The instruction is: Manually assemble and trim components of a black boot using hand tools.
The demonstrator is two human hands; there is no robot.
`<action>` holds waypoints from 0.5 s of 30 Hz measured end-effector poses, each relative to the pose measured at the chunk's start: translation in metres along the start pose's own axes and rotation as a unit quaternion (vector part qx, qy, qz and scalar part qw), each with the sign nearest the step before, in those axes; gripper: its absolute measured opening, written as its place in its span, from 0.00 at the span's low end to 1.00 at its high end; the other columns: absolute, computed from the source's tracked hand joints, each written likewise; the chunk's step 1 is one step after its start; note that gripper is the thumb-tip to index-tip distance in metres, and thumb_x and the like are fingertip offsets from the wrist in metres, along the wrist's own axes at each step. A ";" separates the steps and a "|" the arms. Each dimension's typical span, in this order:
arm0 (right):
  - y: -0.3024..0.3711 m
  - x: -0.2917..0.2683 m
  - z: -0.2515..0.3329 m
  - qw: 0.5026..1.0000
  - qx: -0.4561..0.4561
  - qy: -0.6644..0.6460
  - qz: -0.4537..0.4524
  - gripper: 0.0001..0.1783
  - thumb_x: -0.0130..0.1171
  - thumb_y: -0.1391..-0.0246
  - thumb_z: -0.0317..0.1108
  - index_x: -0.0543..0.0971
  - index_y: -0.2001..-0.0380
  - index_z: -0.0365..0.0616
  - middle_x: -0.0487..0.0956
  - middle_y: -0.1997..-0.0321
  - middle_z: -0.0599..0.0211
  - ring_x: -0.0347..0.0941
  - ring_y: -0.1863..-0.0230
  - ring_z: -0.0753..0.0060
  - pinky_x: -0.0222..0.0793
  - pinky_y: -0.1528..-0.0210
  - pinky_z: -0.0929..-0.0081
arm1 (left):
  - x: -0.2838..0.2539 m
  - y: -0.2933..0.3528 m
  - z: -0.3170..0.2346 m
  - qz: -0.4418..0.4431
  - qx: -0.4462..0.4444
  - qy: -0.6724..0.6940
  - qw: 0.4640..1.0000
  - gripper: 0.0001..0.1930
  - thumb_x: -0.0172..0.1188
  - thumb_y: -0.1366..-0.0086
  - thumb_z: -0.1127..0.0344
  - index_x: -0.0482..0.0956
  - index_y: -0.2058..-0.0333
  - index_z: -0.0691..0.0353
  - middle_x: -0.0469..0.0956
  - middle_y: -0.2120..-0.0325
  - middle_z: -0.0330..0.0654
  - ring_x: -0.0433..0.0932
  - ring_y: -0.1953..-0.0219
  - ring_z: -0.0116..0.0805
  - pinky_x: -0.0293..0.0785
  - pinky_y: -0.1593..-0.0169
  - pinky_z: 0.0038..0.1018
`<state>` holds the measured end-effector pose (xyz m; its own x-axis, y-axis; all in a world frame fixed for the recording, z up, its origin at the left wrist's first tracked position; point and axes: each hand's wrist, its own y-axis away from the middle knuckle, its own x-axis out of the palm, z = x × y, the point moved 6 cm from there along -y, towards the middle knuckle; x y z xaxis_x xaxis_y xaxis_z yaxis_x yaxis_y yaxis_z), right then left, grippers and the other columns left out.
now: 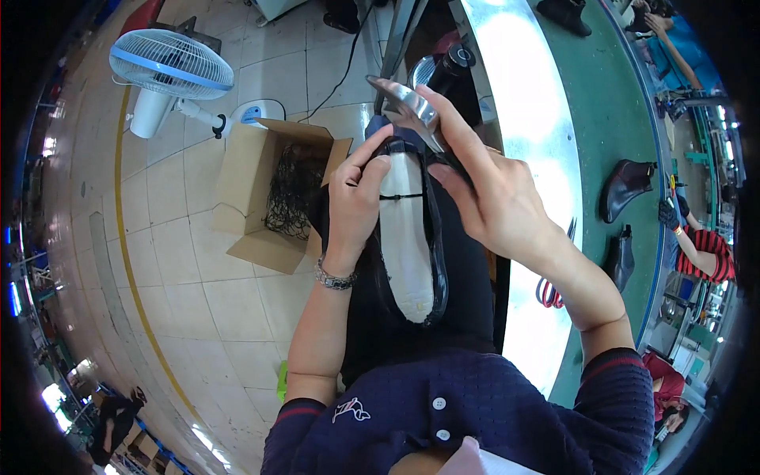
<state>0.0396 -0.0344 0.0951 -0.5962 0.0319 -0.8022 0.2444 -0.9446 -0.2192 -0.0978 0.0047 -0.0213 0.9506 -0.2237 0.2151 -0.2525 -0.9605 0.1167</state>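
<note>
Noted nearest, at six o'clock, a navy short-sleeved shirt point(507, 408). Recorded at centre, over dark trousers point(471, 305), one dark shoe point(408, 253), white sole face up, far end toward twelve o'clock, a thin dark band point(401, 196) across the sole. Found left hand point(355, 194), bracelet point(336, 277) at the wrist, at the shoe's ten o'clock, thumb and fingers closed on its far end. Found right hand point(503, 194) at the shoe's two o'clock, gripping a shiny metal tool point(416, 107) beside that end; cannot tell contact between tool and shoe. Logged beyond, at ten o'clock, an open cardboard box point(249, 182) holding tangled black strands point(293, 190); toward two, a metal bench top point(526, 103). Observed farther, on a green surface point(617, 111), dark boots point(628, 190) at one and three o'clock; at ten, a fan point(170, 67); farthest, at three, a co-worker in red-and-black stripes point(716, 257).
</note>
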 end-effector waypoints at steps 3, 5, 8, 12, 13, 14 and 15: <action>0.006 0.030 -0.021 0.962 0.117 0.083 0.233 0.39 0.54 0.43 0.27 0.53 0.31 0.54 0.79 0.66 0.43 0.78 0.69 0.46 0.74 0.66 0.60 | -0.003 0.006 0.001 0.030 -0.040 0.051 0.997 0.23 0.54 0.37 0.69 0.72 0.43 0.68 0.76 0.61 0.34 0.69 0.63 0.17 0.64 0.57 0.16; 0.012 0.027 -0.024 0.958 0.114 0.083 0.249 0.39 0.54 0.43 0.27 0.52 0.31 0.53 0.79 0.65 0.42 0.79 0.68 0.47 0.75 0.64 0.61 | -0.006 0.009 -0.005 0.074 -0.043 0.096 0.992 0.31 0.58 0.39 0.67 0.62 0.37 0.70 0.68 0.41 0.46 0.65 0.39 0.32 0.57 0.36 0.27; 0.052 0.013 -0.039 0.991 0.103 -0.015 0.089 0.37 0.52 0.40 0.30 0.51 0.30 0.54 0.79 0.76 0.48 0.79 0.75 0.46 0.76 0.69 0.59 | -0.007 0.025 -0.013 0.050 0.016 0.077 0.996 0.38 0.61 0.40 0.65 0.55 0.34 0.67 0.59 0.35 0.51 0.60 0.35 0.38 0.55 0.34 0.31; 0.134 0.001 -0.102 0.922 0.381 0.066 -0.026 0.36 0.52 0.38 0.33 0.51 0.30 0.54 0.77 0.55 0.35 0.78 0.54 0.40 0.73 0.51 0.52 | -0.011 0.047 -0.018 0.044 0.074 -0.049 0.995 0.39 0.63 0.38 0.63 0.53 0.32 0.64 0.53 0.33 0.53 0.58 0.33 0.43 0.54 0.33 0.34; 0.154 0.007 -0.120 0.900 0.430 0.058 -0.031 0.36 0.52 0.38 0.35 0.51 0.30 0.54 0.76 0.50 0.36 0.77 0.53 0.39 0.73 0.50 0.52 | -0.014 0.049 -0.012 0.033 0.089 -0.079 0.992 0.36 0.62 0.37 0.63 0.57 0.34 0.64 0.55 0.33 0.53 0.58 0.33 0.43 0.57 0.35 0.34; 0.172 0.007 -0.133 0.892 0.442 0.082 -0.051 0.36 0.52 0.38 0.37 0.52 0.30 0.53 0.74 0.48 0.36 0.77 0.53 0.41 0.73 0.51 0.53 | -0.011 0.051 -0.022 0.002 0.162 -0.197 0.967 0.28 0.61 0.37 0.64 0.67 0.39 0.64 0.60 0.35 0.52 0.61 0.34 0.42 0.61 0.37 0.33; 0.184 0.009 -0.140 0.871 0.485 0.072 -0.041 0.35 0.52 0.37 0.38 0.53 0.30 0.52 0.73 0.46 0.37 0.75 0.50 0.42 0.72 0.49 0.53 | -0.010 0.052 -0.022 -0.015 0.159 -0.219 0.963 0.24 0.61 0.36 0.64 0.72 0.43 0.63 0.63 0.36 0.52 0.64 0.36 0.42 0.62 0.38 0.32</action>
<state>0.1869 -0.1625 -0.0303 -0.4613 0.0874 -0.8829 -0.5970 -0.7667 0.2361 -0.1243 -0.0397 0.0043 0.9592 -0.1760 -0.2210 -0.2214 -0.9543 -0.2006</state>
